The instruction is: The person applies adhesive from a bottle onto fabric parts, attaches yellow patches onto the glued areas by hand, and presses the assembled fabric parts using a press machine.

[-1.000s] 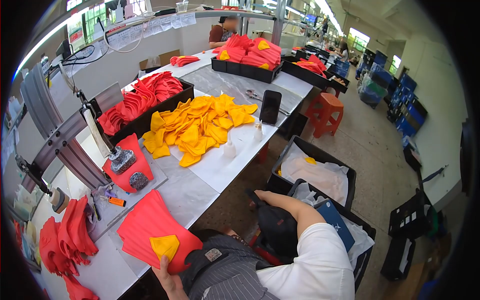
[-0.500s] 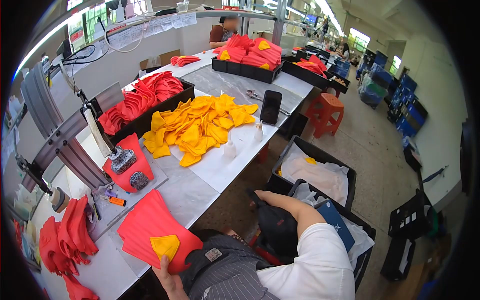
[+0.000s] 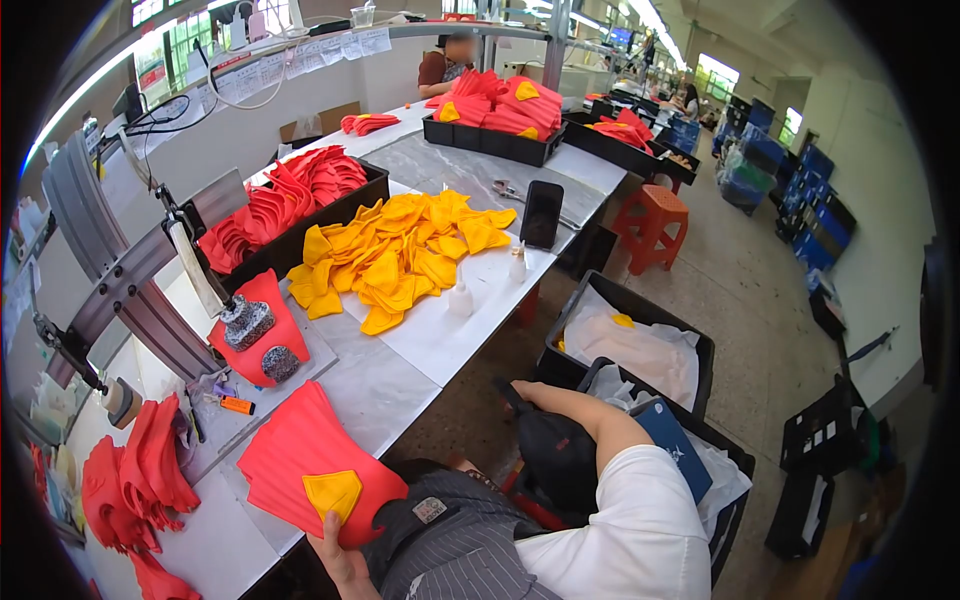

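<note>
At the table's front edge, my left hand grips the near end of a fanned stack of red sheet pieces, its thumb at a yellow pointed piece lying on top. My right hand reaches down beside the table to a black bag and is closed at its strap or upper edge; the fingers are partly hidden. Another red piece lies on the board under a fixture with grey speckled pads. Beside it lies an orange lighter.
Yellow pieces are heaped mid-table, near two small white bottles and a propped phone. Black trays hold red pieces. More red pieces lie at left. Lined black crates and a red stool stand on the floor.
The view has shifted very slightly. Both hands, the red stack and the black bag keep practically the same positions.
</note>
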A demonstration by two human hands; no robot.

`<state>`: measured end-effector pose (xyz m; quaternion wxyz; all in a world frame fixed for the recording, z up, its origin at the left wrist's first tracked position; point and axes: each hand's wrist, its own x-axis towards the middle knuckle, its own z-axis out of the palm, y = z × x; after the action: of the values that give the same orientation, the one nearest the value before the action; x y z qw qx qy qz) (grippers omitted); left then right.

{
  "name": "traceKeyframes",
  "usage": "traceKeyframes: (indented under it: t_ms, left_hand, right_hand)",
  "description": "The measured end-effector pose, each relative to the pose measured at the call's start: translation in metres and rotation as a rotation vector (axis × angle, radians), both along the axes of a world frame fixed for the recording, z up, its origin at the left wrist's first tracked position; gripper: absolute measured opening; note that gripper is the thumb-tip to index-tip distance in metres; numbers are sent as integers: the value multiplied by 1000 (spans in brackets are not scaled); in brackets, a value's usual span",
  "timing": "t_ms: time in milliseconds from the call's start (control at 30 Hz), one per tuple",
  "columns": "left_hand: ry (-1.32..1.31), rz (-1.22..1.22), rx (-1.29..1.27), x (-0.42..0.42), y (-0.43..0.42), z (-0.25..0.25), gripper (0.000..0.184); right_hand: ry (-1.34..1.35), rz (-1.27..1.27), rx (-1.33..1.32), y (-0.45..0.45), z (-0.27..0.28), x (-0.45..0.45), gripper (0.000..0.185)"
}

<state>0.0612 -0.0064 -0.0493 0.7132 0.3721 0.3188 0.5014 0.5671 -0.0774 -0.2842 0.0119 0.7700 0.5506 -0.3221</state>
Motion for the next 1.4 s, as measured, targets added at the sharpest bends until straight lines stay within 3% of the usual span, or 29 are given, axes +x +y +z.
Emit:
traceKeyframes:
  t_ms: [200, 300, 333, 367, 467, 533, 667, 733, 867, 933, 1000, 1033, 1067, 1100, 1133, 1200, 1233, 1267, 1300, 1400]
  left_hand:
    - [-16, 10, -10, 2, -1, 3, 71]
    - [-43, 35, -13, 7, -2, 13, 66]
    - [-45, 27, -13, 7, -1, 12, 65]
    - [-43, 30, -17, 5, -1, 11, 64]
    - [-32, 20, -25, 4, 0, 16, 55]
    - [-35, 26, -53, 4, 0, 17, 52]
    - [-52, 7, -42, 4, 2, 23, 51]
    - [-56, -2, -44, 3, -1, 23, 51]
    - [-71, 0, -58, 4, 0, 27, 55]
    - [-70, 5, -54, 4, 0, 26, 57]
    - [-74, 0, -64, 4, 0, 25, 59]
    - [-55, 12, -66, 3, 0, 22, 60]
    - [-46, 22, -44, 3, 1, 20, 61]
    - [-53, 4, -37, 2, 2, 22, 61]
    - [-64, -15, -42, 3, 3, 22, 60]
    - [-44, -40, -74, 4, 7, 25, 59]
    - [-19, -58, -105, 0, 4, 26, 58]
    - [1, -54, -112, -2, 1, 25, 57]
    - [17, -50, -104, -1, 2, 25, 56]
    - [21, -42, -92, -2, 4, 25, 54]
  right_hand:
    - [-50, 92, 16, 2, -2, 5, 35]
    - [-63, 266, 38, 6, -2, 22, 31]
    - [182, 143, -67, 1, 37, 17, 27]
    - [60, 19, -354, 10, 51, 17, 21]
    - [1, 95, -491, 19, 179, -21, 18]
    - [65, 83, -466, 22, 232, -35, 19]
    - [307, 307, 44, 36, 378, -130, 18]
    - [278, 453, 369, 53, 433, -176, 18]
    - [814, 329, 1092, 162, 411, -230, 23]
    - [956, 156, 1029, 227, 386, -248, 37]
    - [1298, 126, 979, 256, 404, -275, 44]
    - [1240, 118, 1104, 247, 426, -291, 43]
    - [1293, 364, 1279, 241, 447, -303, 40]
    - [1089, 534, 1616, 243, 471, -312, 39]
    - [1122, 640, 1804, 253, 500, -321, 43]
    - [483, 420, 2051, 272, 550, -327, 46]
    - [344, 479, 2210, 324, 570, -321, 37]
    - [75, 451, 2224, 346, 583, -317, 31]
    - [46, 439, 2282, 374, 597, -315, 27]
    - [383, 359, 1696, 380, 593, -295, 30]
